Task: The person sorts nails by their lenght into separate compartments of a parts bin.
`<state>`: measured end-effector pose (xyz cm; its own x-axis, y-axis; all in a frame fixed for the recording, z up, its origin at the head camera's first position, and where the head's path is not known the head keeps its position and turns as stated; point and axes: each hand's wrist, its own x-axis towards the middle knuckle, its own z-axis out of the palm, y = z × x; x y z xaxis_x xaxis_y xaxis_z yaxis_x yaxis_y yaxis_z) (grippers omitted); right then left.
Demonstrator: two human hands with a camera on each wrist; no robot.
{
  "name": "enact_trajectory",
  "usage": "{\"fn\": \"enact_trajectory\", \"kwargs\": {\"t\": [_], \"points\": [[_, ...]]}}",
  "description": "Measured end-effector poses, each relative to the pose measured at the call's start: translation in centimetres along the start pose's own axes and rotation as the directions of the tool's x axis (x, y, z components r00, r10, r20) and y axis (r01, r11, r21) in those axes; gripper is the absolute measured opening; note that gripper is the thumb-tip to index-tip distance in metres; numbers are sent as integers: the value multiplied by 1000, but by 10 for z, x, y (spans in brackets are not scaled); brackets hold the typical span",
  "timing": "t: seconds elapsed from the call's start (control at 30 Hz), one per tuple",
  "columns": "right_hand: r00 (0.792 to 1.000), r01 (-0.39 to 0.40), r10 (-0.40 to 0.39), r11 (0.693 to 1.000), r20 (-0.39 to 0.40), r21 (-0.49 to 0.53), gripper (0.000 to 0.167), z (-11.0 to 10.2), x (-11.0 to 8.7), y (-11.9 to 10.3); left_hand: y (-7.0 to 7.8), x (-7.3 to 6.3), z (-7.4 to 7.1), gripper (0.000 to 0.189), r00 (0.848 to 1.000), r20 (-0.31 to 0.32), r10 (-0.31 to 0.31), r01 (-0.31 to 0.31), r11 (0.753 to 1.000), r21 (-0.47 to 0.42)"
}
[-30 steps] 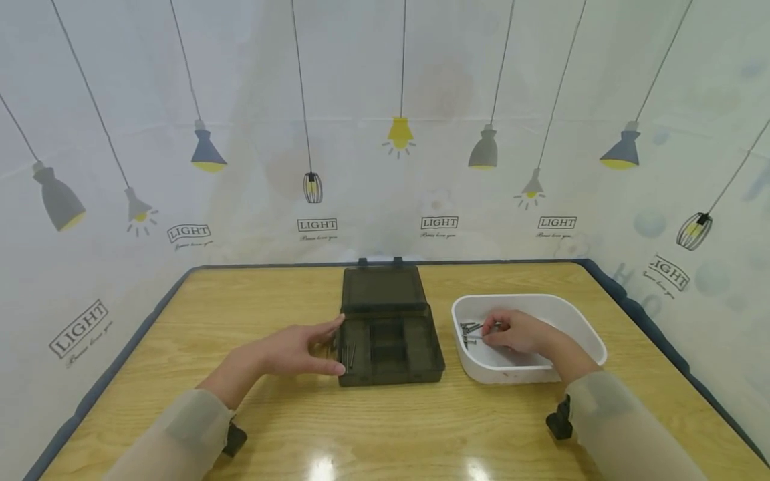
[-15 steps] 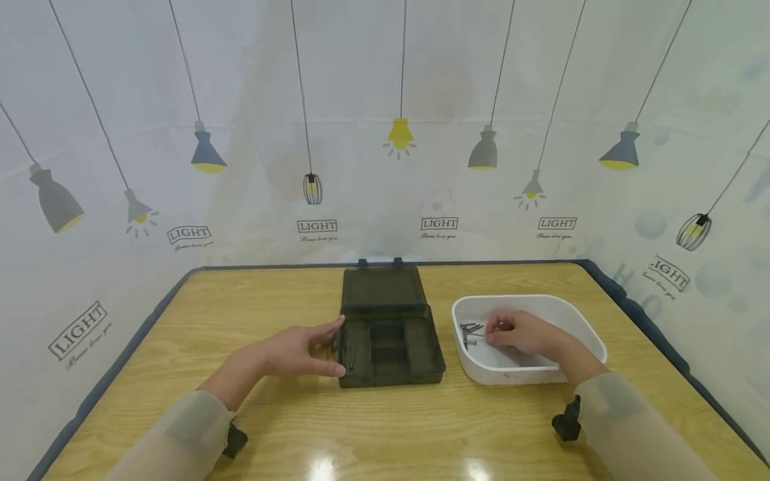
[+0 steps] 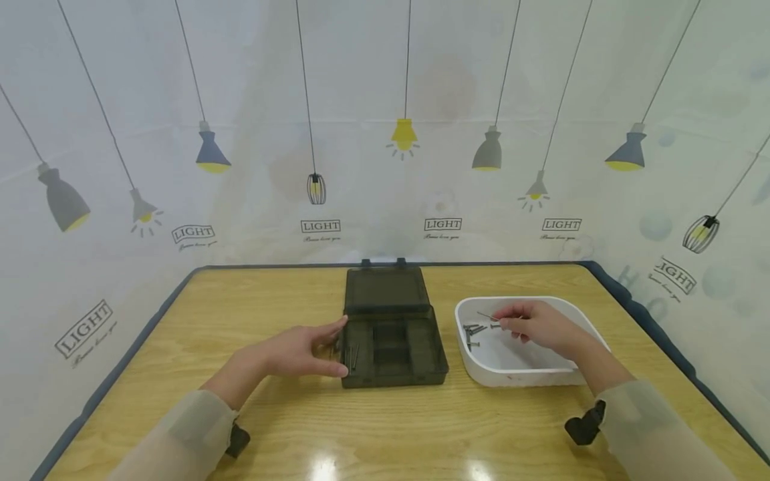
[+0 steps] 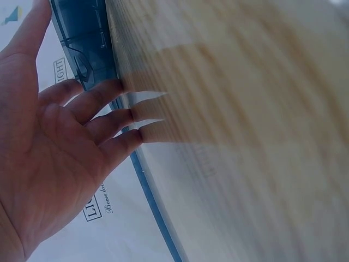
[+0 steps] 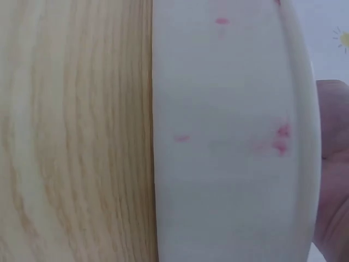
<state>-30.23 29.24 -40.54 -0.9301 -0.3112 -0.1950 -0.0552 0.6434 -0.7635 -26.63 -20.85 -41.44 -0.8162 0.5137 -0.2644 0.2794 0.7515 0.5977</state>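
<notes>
My left hand [image 3: 295,351] rests at the left side of a dark see-through compartment box [image 3: 428,347], its thumb by the front left corner and its index finger farther back. In the left wrist view its fingers are loosely extended. The box's lid [image 3: 386,288] lies folded back. A few thin screws [image 3: 353,359] lie in its left compartment. Over the white tray [image 3: 511,378], my right hand [image 3: 544,327] pinches a thin metal screw [image 3: 485,315] that points left. Several more screws [image 3: 474,330] are scattered at the tray's left end. The right wrist view shows mostly the tray's outer wall.
Box and tray stand side by side on a wooden table [image 3: 289,427], with a narrow gap between them. A wall covering [image 3: 373,194] printed with lamps surrounds the table's back and sides.
My right hand has risen a little and moved right within the tray, and the pinched screw now shows clear of the others. The left hand stays at the box.
</notes>
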Motion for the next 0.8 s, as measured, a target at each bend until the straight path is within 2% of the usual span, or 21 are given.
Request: {"fn": "enact_trajectory", "kwargs": {"t": [0.3, 0.57, 0.8], "points": [[999, 42, -40, 992, -23, 121, 32, 9, -8, -17, 2, -2, 0, 111, 1000, -4, -4, 4, 1000, -8], [995, 87, -82, 991, -57, 102, 36, 21, -15, -51, 0, -1, 1, 110, 1000, -2, 1, -1, 1000, -7], [993, 119, -115, 986, -41, 120, 37, 34, -9, -72, 1, -1, 1, 110, 1000, -1, 1, -1, 1000, -11]]}}
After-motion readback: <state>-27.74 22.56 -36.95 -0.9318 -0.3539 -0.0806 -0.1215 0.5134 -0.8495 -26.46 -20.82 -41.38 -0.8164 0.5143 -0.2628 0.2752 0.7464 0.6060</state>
